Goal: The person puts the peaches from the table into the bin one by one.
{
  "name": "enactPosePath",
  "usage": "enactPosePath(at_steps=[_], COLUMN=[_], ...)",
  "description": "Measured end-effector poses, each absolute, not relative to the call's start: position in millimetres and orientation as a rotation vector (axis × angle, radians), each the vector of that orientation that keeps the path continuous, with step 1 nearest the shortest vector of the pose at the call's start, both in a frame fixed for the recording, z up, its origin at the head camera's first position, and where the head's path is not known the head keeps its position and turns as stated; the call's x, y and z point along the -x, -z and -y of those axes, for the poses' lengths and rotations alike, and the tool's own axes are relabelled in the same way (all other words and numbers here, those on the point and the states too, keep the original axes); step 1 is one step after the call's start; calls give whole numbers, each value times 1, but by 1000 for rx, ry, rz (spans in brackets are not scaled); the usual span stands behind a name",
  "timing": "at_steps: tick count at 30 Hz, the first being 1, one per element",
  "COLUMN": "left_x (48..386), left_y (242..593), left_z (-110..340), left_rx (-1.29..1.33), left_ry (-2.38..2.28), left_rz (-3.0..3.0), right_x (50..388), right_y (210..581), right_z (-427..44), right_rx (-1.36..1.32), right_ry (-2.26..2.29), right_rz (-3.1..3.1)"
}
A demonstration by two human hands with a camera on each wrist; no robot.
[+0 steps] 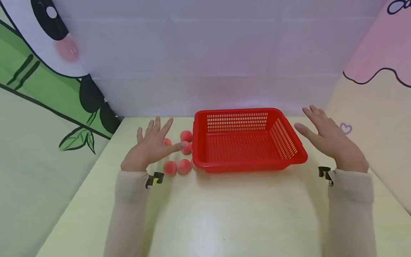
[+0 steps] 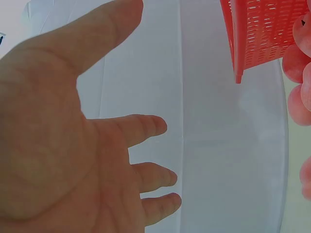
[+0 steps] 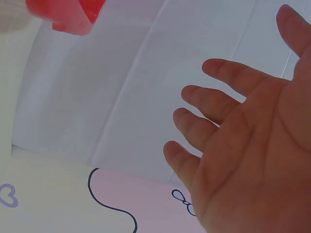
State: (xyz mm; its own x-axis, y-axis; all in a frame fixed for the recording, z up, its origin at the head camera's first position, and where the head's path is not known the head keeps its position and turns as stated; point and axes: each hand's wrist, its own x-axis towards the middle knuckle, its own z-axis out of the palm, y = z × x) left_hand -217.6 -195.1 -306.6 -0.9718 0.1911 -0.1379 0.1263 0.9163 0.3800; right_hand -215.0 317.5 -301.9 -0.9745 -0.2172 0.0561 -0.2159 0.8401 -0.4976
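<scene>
A red slotted plastic basket [image 1: 244,167] stands on the table against the back wall. Several pinkish-red peaches [image 1: 184,166] lie beside its left end, one partly hidden behind the rim. My left hand [image 1: 147,150] is raised over the table left of them, fingers spread and holding nothing; in the head view its thumb overlaps one peach. To the basket's right, my right hand [image 1: 332,137] hovers with straight fingers, apart from the rim. The left wrist view shows a bare palm, with peaches [image 2: 299,107] at the right edge. Only a basket corner [image 3: 68,17] appears in the right wrist view.
The pale table [image 1: 224,214] reaches back to a greyish wall sheet [image 1: 208,53]. Printed panels with cartoon drawings [image 1: 51,43] flank it on both sides. Dark bands [image 1: 155,180] with small devices sit at both wrists over the light sleeves.
</scene>
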Motion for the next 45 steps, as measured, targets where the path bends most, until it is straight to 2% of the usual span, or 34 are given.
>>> enactPosePath(at_steps=[12,27,45], left_x=[217,214,218], left_y=[307,304,310], left_z=[197,203,207], left_rx=[-237,-210,-189], left_ry=[-573,-597,-618], left_rz=[-2906,-2908,-2896], right_x=[210,183,198], right_y=[296,274,323], right_z=[-296,-267,-263], right_rx=[399,576,626], right_ry=[782,716,526], right_rz=[-3053,-3284,-3042])
